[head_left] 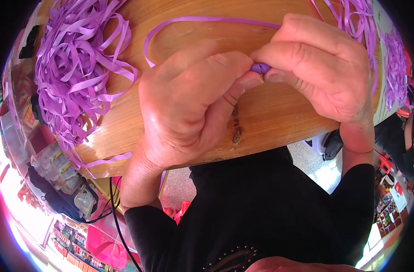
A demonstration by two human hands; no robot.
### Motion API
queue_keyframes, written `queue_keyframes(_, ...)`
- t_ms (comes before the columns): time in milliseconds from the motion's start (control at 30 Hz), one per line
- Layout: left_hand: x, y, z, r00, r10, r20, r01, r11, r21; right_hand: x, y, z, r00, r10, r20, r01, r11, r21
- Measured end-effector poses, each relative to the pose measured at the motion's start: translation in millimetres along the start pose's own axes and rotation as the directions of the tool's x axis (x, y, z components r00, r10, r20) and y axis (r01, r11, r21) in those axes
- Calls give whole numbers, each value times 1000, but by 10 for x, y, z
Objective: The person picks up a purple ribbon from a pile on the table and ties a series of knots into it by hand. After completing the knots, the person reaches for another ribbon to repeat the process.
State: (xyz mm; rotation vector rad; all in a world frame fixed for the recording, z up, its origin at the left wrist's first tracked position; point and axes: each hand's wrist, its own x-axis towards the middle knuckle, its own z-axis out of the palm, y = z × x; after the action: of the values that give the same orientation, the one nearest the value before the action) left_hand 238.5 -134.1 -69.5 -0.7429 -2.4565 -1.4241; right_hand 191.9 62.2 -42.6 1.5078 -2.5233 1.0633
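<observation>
My left hand (189, 104) and my right hand (320, 68) meet over a wooden table (261, 122), fingertips pressed together. Between them they pinch a small folded piece of purple ribbon (260, 68). A long strip of the same ribbon (193, 20) runs from my right hand's fingers leftward across the wood and curls down. Most of the folded piece is hidden by my fingers.
A big loose heap of purple ribbon strips (75, 72) lies on the table's left side, some hanging over the edge. More purple strips (375, 41) pile at the right. Below the table edge are a black cable (114, 213) and packaged goods (62, 170).
</observation>
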Motion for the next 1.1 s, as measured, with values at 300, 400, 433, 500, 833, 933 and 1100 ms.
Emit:
queue_keyframes(300,-135,40,16,980,195,-27,-182,950,255,-27,30,20,994,-6,110,-15,982,189)
queue_keyframes(400,-81,22,53,945,326,-5,-314,915,253,-66,17,-85,986,19,166,-56,974,221)
queue_keyframes(433,-104,6,67,935,356,5,-346,904,252,-70,19,-87,976,31,214,-86,964,250)
queue_keyframes(500,-120,-10,79,923,385,16,-377,892,251,-73,26,-73,976,25,216,-82,962,260)
queue_keyframes(833,-26,-83,42,985,167,-48,-165,985,47,-20,40,-41,992,99,75,-115,958,262)
queue_keyframes(933,3,-64,45,992,121,-25,-120,992,35,-15,75,-61,988,120,94,-140,957,253)
queue_keyframes(1100,5,-124,68,991,127,-45,-124,990,66,-33,24,-41,961,252,114,-276,907,319)
